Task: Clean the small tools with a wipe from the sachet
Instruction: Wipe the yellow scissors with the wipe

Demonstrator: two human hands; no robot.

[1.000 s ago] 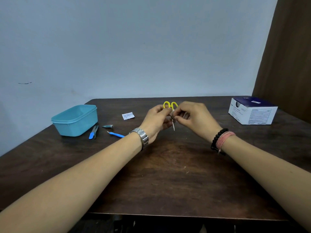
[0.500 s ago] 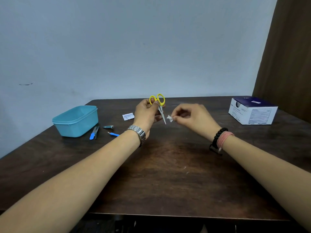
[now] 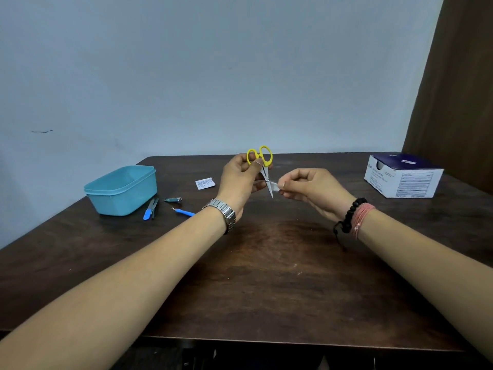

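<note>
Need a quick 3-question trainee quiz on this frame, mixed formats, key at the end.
1. True or false: the scissors lie flat on the table.
2. Which hand pinches the wipe? A. left hand B. right hand
3. Fill in: the torn sachet lies between the left hand and the blue ____.

Key: 1. False, the left hand holds them up, blades pointing down. 2. B. 3. Container.

A dark wooden table carries a teal plastic tub at left; beside it blue-handled tools, nail clippers, a blue-handled pick; a torn sachet; a white-and-blue box at right.
</note>
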